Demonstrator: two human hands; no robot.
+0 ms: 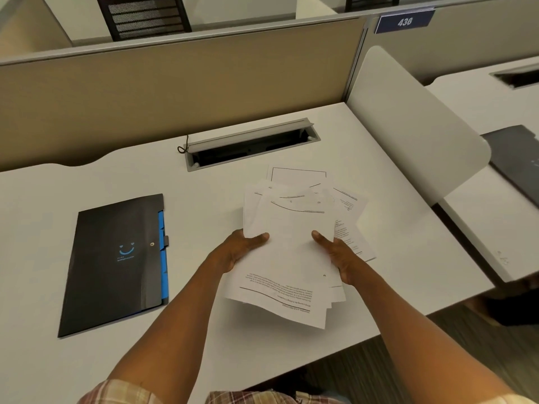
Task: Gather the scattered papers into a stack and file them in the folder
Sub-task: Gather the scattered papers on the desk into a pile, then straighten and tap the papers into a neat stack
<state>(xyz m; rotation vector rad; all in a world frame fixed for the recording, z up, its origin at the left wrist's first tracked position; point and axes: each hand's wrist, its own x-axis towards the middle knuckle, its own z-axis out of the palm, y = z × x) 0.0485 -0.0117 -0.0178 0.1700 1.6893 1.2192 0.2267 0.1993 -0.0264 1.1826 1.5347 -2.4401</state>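
A loose, uneven stack of white printed papers point(291, 249) is held just above the white desk point(204, 199), its sheets fanned out at the top and bottom. My left hand point(236, 252) grips the stack's left edge with the thumb on top. My right hand point(338, 258) grips the right edge the same way. One more sheet point(354, 228) lies partly under the stack on its right, and another point(297, 174) shows behind it. A shut black folder point(116, 263) with blue tabs and a snap lies flat on the desk to the left, apart from both hands.
An open cable tray point(250, 147) is set into the desk behind the papers, with a cord loop point(183, 147) at its left end. A beige partition point(175, 91) walls the back. A white divider point(408, 121) bounds the right side; a dark folder point(516, 161) lies on the neighbouring desk.
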